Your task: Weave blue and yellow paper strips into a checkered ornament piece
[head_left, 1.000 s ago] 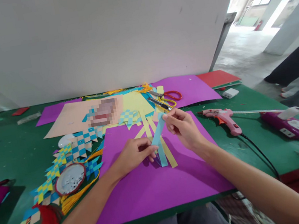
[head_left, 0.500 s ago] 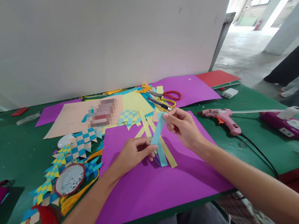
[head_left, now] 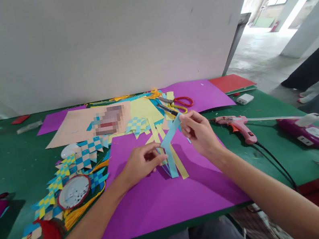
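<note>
A light blue paper strip is bent at an angle over several yellow strips, which lie on a purple sheet. My right hand pinches the blue strip's upper end and holds it raised to the right. At the bend, the thumb and fingers of my left hand close on the same strip; its lower part hangs down toward the purple sheet. Just behind my right hand lie a utility knife and red-and-yellow-handled scissors.
On the right rest a pink glue gun with its cord and a white adapter. Woven paper pieces, a round dish of small bits and a red tassel lie left. A white panel stands behind.
My right hand has moved slightly right and up with the blue strip's end, so the upper part slants out further. My left hand stays nearly in place at the bend.
</note>
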The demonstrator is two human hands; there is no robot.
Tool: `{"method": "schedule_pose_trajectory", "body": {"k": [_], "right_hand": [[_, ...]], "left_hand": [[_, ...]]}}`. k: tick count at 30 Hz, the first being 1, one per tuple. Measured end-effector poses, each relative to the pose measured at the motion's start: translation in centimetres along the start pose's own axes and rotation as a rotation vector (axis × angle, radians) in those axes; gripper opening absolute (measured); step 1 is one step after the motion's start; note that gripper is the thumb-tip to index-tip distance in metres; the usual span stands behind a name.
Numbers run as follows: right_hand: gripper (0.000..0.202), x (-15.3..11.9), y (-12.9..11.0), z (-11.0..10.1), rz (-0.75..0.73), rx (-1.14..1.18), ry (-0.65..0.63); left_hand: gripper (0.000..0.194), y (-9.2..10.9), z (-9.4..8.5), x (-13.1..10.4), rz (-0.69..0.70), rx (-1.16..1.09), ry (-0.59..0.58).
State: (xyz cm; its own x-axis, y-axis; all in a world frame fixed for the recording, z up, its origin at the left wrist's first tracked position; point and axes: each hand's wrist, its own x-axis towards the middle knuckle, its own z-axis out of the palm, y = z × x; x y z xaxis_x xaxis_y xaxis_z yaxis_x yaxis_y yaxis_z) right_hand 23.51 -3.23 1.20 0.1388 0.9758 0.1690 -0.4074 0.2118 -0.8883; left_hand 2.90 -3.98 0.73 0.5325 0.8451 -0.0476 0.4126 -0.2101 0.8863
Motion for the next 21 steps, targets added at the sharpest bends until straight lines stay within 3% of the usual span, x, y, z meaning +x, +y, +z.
{"method": "schedule_pose_trajectory", "body": {"k": [3,8,15,21], "right_hand": [[0.034,0.5,-0.4,-0.5,-0.002,0.021,0.035],[0.037,0.7,-0.5,-0.7,0.059,0.034,0.017],[0.036,0.5,-0.4,-0.6,0.204,0.096,-0.124],[0.031,-0.2,-0.1,-0.1,0.274,0.027,-0.252]], "left_hand": [[0.04,-0.1,-0.1,0.0,0.033,0.117,-0.05],[0.033,-0.4,-0.1,0.2,0.134,0.32,-0.092],[0.016,-0.9,-0.1,0.5,0.158,0.285,0.112],[0.02,-1.0,-0.3,0.6,0.215,0.254,0.242]]}}
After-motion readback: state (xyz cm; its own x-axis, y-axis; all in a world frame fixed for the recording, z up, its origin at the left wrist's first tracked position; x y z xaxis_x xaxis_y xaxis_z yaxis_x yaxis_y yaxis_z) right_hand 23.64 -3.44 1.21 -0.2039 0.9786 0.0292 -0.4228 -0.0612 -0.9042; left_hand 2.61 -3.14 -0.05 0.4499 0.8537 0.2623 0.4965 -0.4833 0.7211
